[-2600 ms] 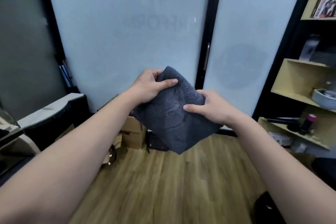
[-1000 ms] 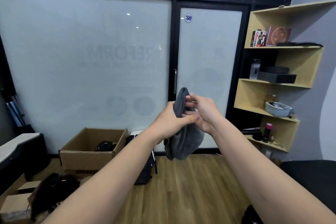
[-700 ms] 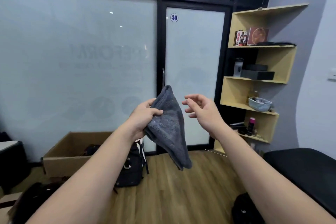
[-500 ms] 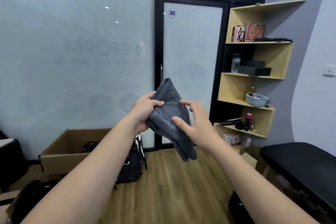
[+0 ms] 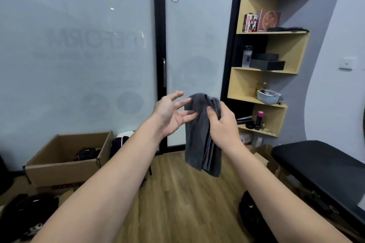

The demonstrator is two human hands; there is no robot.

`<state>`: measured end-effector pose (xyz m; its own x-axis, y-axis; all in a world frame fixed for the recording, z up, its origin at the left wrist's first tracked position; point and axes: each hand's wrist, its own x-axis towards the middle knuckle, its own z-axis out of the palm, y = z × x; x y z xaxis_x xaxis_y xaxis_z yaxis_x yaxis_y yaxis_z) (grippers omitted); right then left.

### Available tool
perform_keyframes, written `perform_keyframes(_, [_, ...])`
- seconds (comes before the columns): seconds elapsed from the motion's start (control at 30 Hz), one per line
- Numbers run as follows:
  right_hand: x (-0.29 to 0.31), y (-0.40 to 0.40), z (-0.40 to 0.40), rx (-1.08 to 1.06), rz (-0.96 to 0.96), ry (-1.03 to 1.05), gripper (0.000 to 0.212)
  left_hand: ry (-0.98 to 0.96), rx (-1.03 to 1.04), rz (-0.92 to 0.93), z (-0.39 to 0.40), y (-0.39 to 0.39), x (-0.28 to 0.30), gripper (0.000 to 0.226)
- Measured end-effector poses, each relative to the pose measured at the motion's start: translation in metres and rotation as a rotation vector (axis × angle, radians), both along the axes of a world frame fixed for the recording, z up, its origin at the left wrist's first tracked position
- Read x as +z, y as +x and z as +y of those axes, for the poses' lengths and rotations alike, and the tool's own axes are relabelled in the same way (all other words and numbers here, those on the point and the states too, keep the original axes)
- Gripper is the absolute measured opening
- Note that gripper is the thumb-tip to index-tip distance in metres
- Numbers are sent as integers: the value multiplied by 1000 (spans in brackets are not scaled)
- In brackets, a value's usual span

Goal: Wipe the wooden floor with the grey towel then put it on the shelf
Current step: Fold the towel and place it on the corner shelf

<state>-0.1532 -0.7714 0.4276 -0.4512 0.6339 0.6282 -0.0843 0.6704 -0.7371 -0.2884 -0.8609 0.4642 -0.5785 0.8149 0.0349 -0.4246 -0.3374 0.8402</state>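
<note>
Right hand: the right hand (image 5: 223, 122) is raised in front of the chest, fingers and thumb curled round the top fold of the grey towel (image 5: 202, 136), pinching it near its upper edge.
Left hand: the left hand (image 5: 170, 115) is held palm inward just beside the towel, fingers spread and loosely bent; its fingertips (image 5: 194, 114) reach the towel's left edge, though whether they touch the cloth cannot be told. It grips nothing.
Towel: bunched and folded lengthwise, it drapes over the right hand's fingers at the top and hangs straight down below the grip, most of its length under the hand, its lower end free in the air above the wooden floor (image 5: 177, 199).
Shelf: a yellow wooden corner shelf (image 5: 276, 73) stands on the wall to the right, beyond the towel and well apart from it; its levels carry boxes, a bottle and a small basket (image 5: 268, 96).
Surroundings: a frosted glass door (image 5: 197, 61) marked 30 is behind the hands, an open cardboard box (image 5: 65, 158) sits on the floor to the left, and a black padded bench (image 5: 324, 167) stands to the right.
</note>
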Motion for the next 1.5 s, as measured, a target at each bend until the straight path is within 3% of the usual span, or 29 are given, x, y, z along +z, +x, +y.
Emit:
perform_keyframes(0.13, [8, 9, 53, 176, 89, -356, 18, -144, 217, 375, 52, -11, -24, 18])
perform_keyframes(0.2, [11, 16, 83, 300, 138, -488, 19, -239, 273, 507, 78, -22, -36, 33])
perform_keyframes(0.27, [12, 21, 120, 356, 140, -533, 20, -315, 136, 428, 110, -31, -49, 60])
perform_keyframes(0.3, [12, 22, 138, 371, 144, -549, 20, -334, 11, 359, 127, -36, -57, 64])
perform_keyframes(0.4, [10, 22, 199, 398, 164, -571, 22, -207, -306, 184, 188, -47, -80, 49])
perform_keyframes(0.5, [7, 19, 265, 390, 147, -635, 25, -99, -255, 121, 253, -52, -80, 40])
perform_keyframes(0.63, [-8, 12, 356, 372, 124, -723, 33, -48, -67, 182, 347, -57, -69, 54])
perform_keyframes(0.73, [-24, 1, 404, 389, 119, -650, 57, -14, 29, 210, 402, -61, -71, 44])
perform_keyframes(0.87, [-42, -23, 459, 212, -29, -380, 35, 0, 112, 247, 459, -80, -85, 36])
perform_keyframes(1.13, [-56, -104, 587, 66, 62, -287, 16, -12, 126, 363, 584, -162, -99, 17])
perform_keyframes(1.27, [-54, -159, 658, 32, 101, -241, 13, -18, 84, 353, 662, -217, -97, 21])
perform_keyframes(1.43, [-39, -218, 754, -16, 52, -220, 13, -60, -210, 253, 755, -292, -103, 53])
perform_keyframes(1.5, [-39, -234, 787, -20, 56, -245, 16, -89, -276, 278, 788, -312, -108, 52])
